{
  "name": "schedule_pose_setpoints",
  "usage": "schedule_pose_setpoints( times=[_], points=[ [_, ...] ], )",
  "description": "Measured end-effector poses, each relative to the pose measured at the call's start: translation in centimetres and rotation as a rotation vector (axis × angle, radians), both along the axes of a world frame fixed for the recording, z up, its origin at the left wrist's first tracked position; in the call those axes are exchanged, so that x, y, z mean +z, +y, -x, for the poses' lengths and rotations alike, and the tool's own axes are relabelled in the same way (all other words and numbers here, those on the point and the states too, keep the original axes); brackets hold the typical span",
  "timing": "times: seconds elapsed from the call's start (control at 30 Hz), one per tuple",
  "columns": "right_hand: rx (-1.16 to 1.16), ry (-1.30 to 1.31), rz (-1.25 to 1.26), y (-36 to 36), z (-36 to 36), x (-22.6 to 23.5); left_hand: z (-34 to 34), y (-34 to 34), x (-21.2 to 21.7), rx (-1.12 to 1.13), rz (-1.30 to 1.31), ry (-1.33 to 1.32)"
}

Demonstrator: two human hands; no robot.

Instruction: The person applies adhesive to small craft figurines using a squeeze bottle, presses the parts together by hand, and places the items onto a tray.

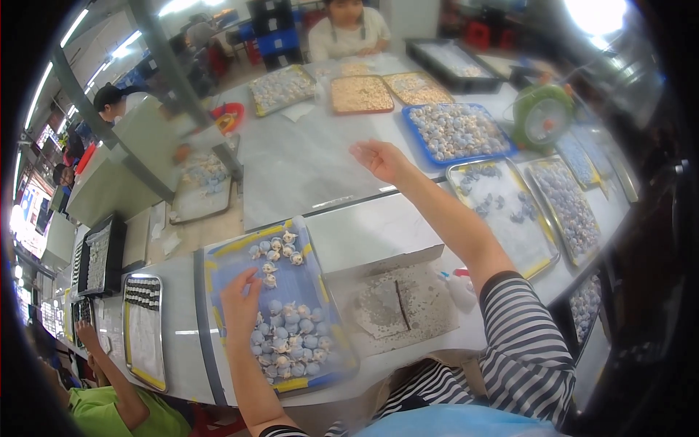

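My left hand [240, 302] hovers over a tray with a blue lining and yellow tape [295, 251]. Its thumb and fingertips are bent but apart, with nothing visible between them. In that tray, small round blue-and-cream figure pieces [291, 339] lie in a large group near me and a smaller group [277, 250] farther off. My right hand [384, 160] reaches forward over the grey tabletop, left of a blue tray [415, 138] heaped with similar pieces. Its fingers are loosely stretched, and I see nothing held.
An open cardboard box [349, 320] sits before me, a white bottle [460, 291] at its right. Yellow-taped trays [542, 273] of small parts stand at right, near a green fan [542, 116]. A co-worker in green [138, 411] sits at left; another person [349, 33] sits across.
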State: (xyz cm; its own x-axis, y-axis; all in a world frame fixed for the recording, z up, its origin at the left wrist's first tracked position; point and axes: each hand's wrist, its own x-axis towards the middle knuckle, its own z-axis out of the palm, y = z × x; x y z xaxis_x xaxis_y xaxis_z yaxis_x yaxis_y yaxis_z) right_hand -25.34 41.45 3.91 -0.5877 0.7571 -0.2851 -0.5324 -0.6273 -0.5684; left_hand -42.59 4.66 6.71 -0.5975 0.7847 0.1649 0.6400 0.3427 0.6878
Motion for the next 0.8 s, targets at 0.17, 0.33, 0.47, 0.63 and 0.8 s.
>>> schedule_pose_setpoints(
  times=[0.17, 0.33, 0.47, 0.63, 0.8],
  points=[
    [0.001, -0.028, 0.011, 0.3, -0.1, -1.1, 0.2, 0.4, -0.1, -0.015, -0.004, -0.002],
    [0.017, -0.056, -0.012, 0.4, -0.5, -1.3, 0.4, 0.2, -0.4, -0.010, -0.016, -0.025],
    [-0.002, -0.046, -0.024, 0.4, -1.0, -1.4, -0.2, 0.1, 0.1, 0.011, -0.005, 0.037],
    [-0.012, -0.021, -0.025, 0.4, -1.3, -1.7, -0.3, -0.1, 0.2, 0.008, 0.033, -0.002],
    [0.071, -0.056, -0.041, 0.1, -1.8, -2.5, -0.3, -0.1, 0.3, -0.016, 0.002, -0.013]
  ],
)
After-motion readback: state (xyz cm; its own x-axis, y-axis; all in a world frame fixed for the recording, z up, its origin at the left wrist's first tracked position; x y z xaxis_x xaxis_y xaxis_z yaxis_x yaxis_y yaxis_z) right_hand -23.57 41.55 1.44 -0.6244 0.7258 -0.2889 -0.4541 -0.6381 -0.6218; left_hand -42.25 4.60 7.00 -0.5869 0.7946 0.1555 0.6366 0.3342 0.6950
